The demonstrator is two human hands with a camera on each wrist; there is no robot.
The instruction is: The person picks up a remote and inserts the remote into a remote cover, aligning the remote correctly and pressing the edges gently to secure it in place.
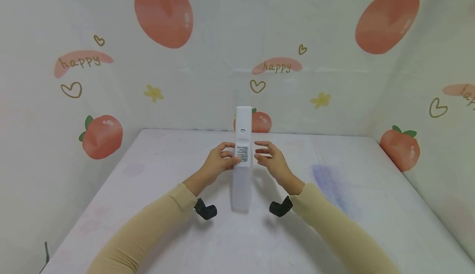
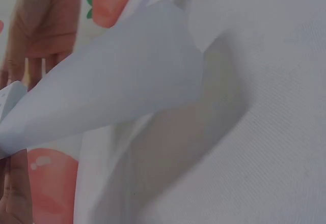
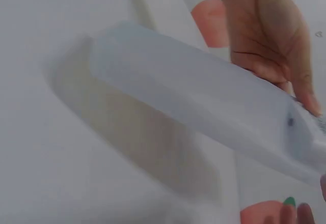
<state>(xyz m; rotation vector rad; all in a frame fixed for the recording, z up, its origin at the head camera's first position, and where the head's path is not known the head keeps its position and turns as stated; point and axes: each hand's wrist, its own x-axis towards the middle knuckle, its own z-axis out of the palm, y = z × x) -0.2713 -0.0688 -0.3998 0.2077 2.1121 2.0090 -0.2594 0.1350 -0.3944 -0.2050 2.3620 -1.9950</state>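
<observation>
A long white plastic device (image 1: 243,175) stands upright over the table in the head view, with a small slot near its top and a printed label (image 1: 242,153) mid-way. My left hand (image 1: 218,160) grips it from the left, thumb on the label's edge. On the other side, my right hand (image 1: 272,158) is held with fingers loosely bent, pointing at the device's right edge and gripping nothing. The left wrist view shows the device's smooth lower part (image 2: 117,68) tapering toward the hands. In the right wrist view, the left thumb presses near the label.
The white-covered table (image 1: 178,241) bears a faint purple stain (image 1: 332,185) on the right. Behind it hangs a white cloth (image 1: 222,26) printed with fruit. A black wrist camera (image 1: 205,209) sits under the left cuff, another wrist camera (image 1: 281,206) under the right.
</observation>
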